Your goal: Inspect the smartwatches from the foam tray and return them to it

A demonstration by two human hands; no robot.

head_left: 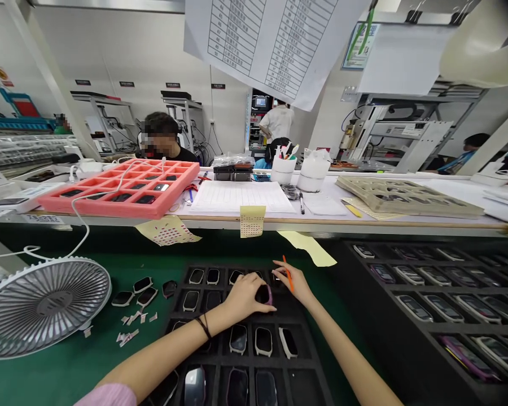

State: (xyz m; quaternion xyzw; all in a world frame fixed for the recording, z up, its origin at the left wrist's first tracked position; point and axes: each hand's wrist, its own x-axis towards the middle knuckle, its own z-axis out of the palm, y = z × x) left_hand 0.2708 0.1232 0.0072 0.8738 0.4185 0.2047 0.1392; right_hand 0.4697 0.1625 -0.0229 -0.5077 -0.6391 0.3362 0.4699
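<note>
My left hand [244, 294] is over the black foam tray [298, 341], its fingers and thumb closed round a watch case with a purple rim [270, 295]. My right hand [297, 286] holds a thin orange stick [288, 273] that points upward; its kind is unclear. The fingertips of this hand are close to a dark piece at the tray's far right corner, and I cannot tell whether they touch it. Other watch cases sit in the tray's compartments, among them a silver-rimmed one [263, 341] and a tilted white one [288, 342]. My left forearm covers part of the tray.
Left of the tray lie several loose watch cases [147, 296] and paper scraps [129, 337], beside a fan [53, 304]. A second black tray [381, 304] stands right. The shelf above bears a pink foam tray [161, 208] and a beige tray [427, 206]. Other people sit beyond.
</note>
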